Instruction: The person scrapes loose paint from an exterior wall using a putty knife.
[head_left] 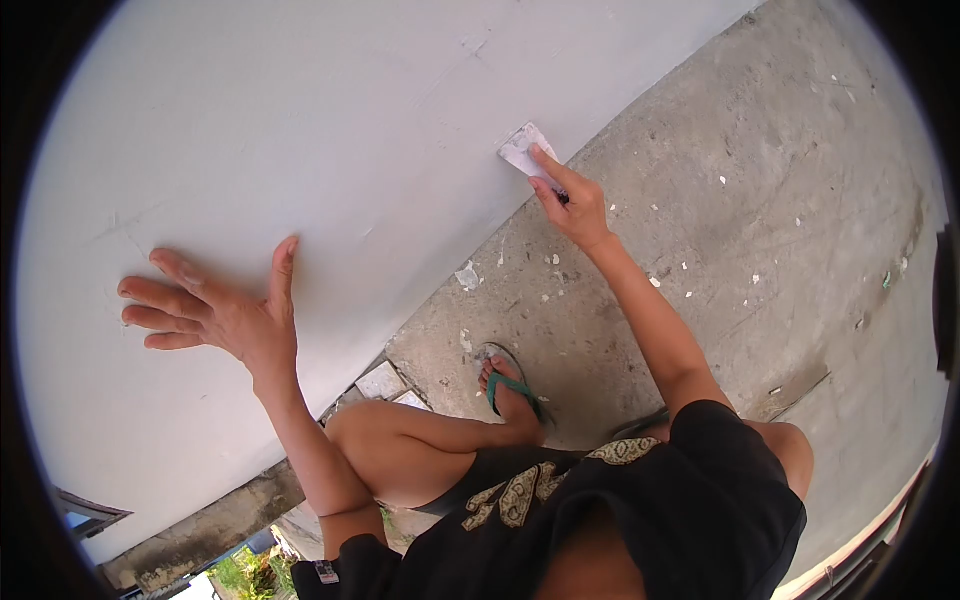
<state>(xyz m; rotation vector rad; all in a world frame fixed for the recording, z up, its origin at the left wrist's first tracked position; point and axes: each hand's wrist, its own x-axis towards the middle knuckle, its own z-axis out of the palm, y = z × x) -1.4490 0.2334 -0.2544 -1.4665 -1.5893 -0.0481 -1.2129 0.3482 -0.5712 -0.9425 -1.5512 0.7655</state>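
Observation:
My right hand point(575, 203) grips a putty knife point(527, 152) whose pale, white-smeared blade lies against the white wall point(330, 130), close to where the wall meets the floor. Thumb and forefinger press on the blade; most of the handle is hidden in the palm. Spread wide on the wall at the left, my left hand point(225, 315) has its fingers stretched out and holds nothing. Faint scratches and patches mark the wall surface.
White flakes point(468, 277) lie scattered over the grey concrete floor point(760, 230). Light tile pieces point(381, 382) sit at the wall's base near my knee. My sandalled foot point(508, 385) rests close by. Green plants point(250, 572) show at the bottom left.

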